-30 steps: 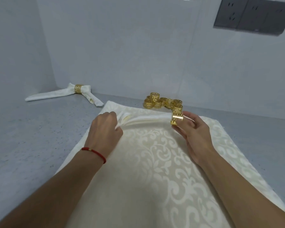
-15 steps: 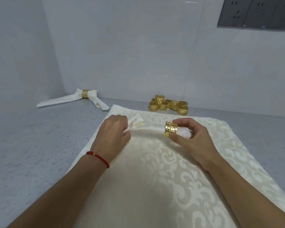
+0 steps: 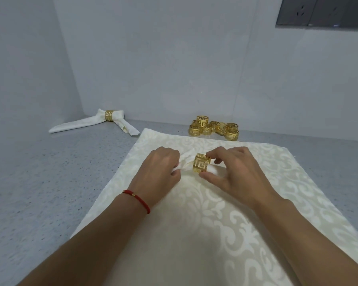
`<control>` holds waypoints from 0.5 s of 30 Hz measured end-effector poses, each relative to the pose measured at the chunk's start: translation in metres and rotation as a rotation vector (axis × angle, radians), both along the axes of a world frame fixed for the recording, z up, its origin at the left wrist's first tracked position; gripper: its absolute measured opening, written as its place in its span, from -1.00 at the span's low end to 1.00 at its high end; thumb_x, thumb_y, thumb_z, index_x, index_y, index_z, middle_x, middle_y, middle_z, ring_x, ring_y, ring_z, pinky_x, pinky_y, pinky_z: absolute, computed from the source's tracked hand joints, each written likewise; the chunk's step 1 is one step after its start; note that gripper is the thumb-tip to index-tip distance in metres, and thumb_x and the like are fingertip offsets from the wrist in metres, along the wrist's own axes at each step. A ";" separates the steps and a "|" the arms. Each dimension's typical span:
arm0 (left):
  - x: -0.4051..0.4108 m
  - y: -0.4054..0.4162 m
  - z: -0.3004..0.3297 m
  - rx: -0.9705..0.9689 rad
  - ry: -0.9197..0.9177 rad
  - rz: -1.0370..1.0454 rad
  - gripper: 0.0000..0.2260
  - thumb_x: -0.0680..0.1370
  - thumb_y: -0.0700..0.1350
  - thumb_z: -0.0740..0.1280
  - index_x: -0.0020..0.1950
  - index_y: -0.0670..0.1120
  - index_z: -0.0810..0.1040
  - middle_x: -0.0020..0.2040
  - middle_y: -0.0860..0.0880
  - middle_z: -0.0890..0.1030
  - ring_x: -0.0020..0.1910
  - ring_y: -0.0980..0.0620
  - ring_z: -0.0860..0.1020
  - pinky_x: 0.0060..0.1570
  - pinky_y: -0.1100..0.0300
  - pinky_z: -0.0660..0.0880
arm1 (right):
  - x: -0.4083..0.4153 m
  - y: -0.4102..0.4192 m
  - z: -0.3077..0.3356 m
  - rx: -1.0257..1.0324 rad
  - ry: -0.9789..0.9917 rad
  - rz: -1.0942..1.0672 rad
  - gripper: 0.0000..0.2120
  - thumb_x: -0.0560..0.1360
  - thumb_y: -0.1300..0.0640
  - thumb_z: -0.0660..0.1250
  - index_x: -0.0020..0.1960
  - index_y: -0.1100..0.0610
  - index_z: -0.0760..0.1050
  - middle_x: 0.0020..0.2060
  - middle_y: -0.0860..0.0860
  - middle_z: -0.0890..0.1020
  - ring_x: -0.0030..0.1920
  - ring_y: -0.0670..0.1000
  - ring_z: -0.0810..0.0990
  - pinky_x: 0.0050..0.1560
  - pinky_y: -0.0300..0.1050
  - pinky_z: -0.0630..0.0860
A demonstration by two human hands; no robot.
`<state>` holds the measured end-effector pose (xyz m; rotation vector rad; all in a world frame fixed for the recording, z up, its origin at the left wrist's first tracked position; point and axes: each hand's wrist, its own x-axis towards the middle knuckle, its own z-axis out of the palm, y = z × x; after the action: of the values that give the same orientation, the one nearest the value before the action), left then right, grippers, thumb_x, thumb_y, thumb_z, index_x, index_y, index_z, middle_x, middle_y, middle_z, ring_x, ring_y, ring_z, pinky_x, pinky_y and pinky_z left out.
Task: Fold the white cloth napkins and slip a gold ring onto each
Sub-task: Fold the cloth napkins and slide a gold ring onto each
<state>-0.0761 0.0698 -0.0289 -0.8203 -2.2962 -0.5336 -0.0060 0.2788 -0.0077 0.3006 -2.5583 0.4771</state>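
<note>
No container shows anywhere in the frame; the things lie straight on a grey speckled worktop. A large cream cloth with a pale scroll pattern spreads from the middle of the frame down to the lower edge and lower right corner.

At the centre of the frame, on the far part of that cloth, the two hands meet over a gathered white napkin. The left hand, with a red cord bracelet on its wrist, has its fingers curled round the bunched end of the napkin, which sticks out just right of its knuckles. The right hand pinches a gold ring between thumb below and fingertips above. The ring sits around the napkin, between the two hands and touching the right one; a rounded bit of white cloth shows on the ring's right side, inside the right hand's grip.

Above the hands, just past the far edge of the cream cloth, a cluster of loose gold rings rests near the wall. In the upper left, near the corner of the walls, a finished napkin lies with its own gold ring around it, well apart from the hands. A dark socket panel is at the upper right.
</note>
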 end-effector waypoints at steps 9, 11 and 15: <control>0.005 0.008 -0.002 0.070 0.060 -0.062 -0.71 0.22 -0.40 0.44 -0.31 -0.15 0.37 -0.36 -0.01 0.38 -0.30 0.03 0.30 -0.30 0.22 0.11 | 0.000 -0.005 -0.007 -0.611 -0.111 -0.002 -0.57 0.37 -0.05 0.63 0.09 -0.08 0.46 -0.05 -0.20 0.72 -0.02 -0.18 0.66 0.04 -0.20 0.54; 0.005 0.008 -0.002 0.100 0.062 -0.065 -0.71 0.22 -0.41 0.44 -0.31 -0.15 0.37 -0.36 0.01 0.37 -0.32 0.01 0.33 -0.31 0.23 0.14 | -0.002 -0.007 -0.007 -0.699 -0.082 0.020 -0.65 0.36 0.00 0.64 0.00 -0.02 0.52 -0.09 -0.12 0.74 -0.07 -0.09 0.69 0.06 -0.05 0.60; 0.006 0.006 -0.001 0.132 0.049 -0.026 -0.67 0.27 -0.36 0.46 -0.30 -0.09 0.34 -0.35 0.05 0.36 -0.32 0.03 0.33 -0.27 0.25 0.20 | 0.000 -0.012 -0.007 -0.777 -0.134 0.093 -0.85 0.56 0.08 0.46 0.12 -0.02 0.69 -0.03 -0.17 0.74 0.00 -0.13 0.70 0.15 0.00 0.61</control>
<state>-0.0701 0.0756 -0.0299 -0.7909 -2.1832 -0.6621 -0.0055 0.2673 -0.0152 0.0999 -2.2672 1.4957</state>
